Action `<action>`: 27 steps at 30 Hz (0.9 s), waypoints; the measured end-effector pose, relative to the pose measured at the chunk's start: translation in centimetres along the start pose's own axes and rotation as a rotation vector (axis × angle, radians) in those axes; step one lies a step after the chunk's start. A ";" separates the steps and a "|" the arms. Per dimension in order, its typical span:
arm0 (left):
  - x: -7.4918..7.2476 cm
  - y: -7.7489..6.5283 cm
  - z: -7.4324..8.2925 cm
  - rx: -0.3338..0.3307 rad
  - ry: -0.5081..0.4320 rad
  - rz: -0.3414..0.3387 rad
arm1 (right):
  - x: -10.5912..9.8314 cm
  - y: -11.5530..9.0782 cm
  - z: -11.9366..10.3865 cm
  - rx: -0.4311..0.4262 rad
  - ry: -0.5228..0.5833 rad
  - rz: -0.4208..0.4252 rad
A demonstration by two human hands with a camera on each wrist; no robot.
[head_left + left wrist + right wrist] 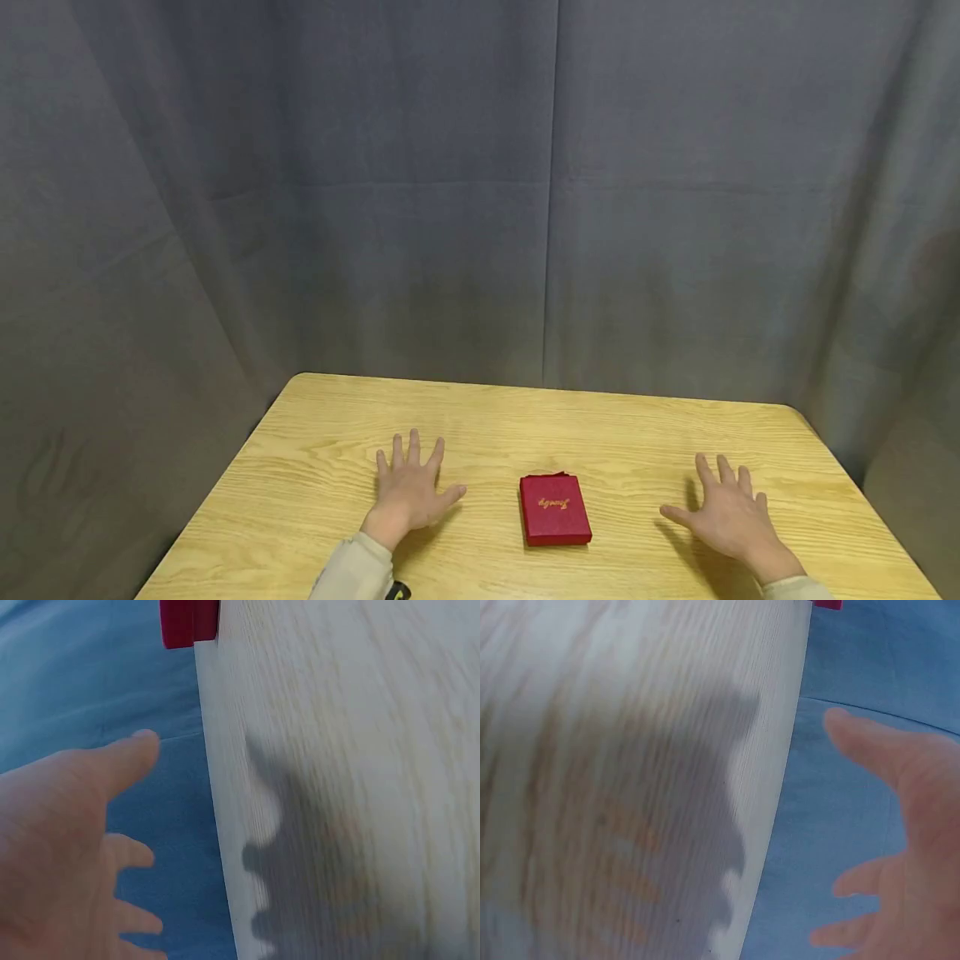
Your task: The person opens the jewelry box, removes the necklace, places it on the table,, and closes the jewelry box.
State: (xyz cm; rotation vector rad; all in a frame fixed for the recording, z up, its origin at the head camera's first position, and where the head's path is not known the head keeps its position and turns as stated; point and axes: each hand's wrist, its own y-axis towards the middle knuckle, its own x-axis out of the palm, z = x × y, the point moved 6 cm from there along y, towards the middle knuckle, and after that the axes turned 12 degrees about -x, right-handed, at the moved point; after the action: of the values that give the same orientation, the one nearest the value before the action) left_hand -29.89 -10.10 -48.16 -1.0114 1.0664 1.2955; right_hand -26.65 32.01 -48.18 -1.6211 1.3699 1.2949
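Beige sleeve [354,571], red "Jewelry" box [556,518]

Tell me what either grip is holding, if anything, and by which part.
Nothing is held. The left grip and right grip are both spread; the red jewelry box lies on the wood-grain table between them, touched by neither.

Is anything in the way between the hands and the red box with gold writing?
Nothing visible is in the way. The red jewelry box lies between the left hand and the right hand, and only the wood-grain tabletop shows in the gap on either side.
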 end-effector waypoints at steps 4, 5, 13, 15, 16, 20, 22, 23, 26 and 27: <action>0.0 0.0 0.2 0.070 -0.045 0.013 | 0.1 0.2 -0.3 -0.041 -0.006 0.020; 0.0 0.0 0.3 0.088 -0.056 0.013 | 0.2 0.3 -0.4 -0.048 -0.001 0.023; 0.1 -0.3 1.1 0.222 -0.086 -0.040 | 0.3 0.5 -1.3 -0.122 0.052 0.052; 0.1 -0.3 1.1 0.228 -0.093 -0.054 | 0.4 0.6 -1.6 -0.151 0.079 0.044; 0.2 -0.3 1.1 0.228 -0.098 -0.060 | 0.5 0.7 -1.8 -0.161 0.090 0.035; 0.0 -0.4 1.4 0.247 -0.126 -0.068 | 0.8 0.8 -2.2 -0.188 0.128 0.003; -0.1 -0.6 1.6 0.264 -0.138 -0.069 | 0.9 0.9 -2.4 -0.197 0.144 -0.013; -0.1 -0.6 1.7 0.270 -0.144 -0.073 | 1.0 0.9 -2.5 -0.202 0.157 -0.020; -0.1 -0.8 1.9 0.283 -0.152 -0.091 | 1.2 0.9 -2.8 -0.220 0.182 -0.035; -0.1 -0.8 2.0 0.284 -0.153 -0.097 | 1.3 0.9 -2.8 -0.228 0.187 -0.037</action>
State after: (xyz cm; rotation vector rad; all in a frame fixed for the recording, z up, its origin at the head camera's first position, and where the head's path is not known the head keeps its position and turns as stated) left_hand -28.98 -8.24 -47.65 -0.7290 1.0362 1.0885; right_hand -26.78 28.76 -48.43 -1.9551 1.3315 1.3456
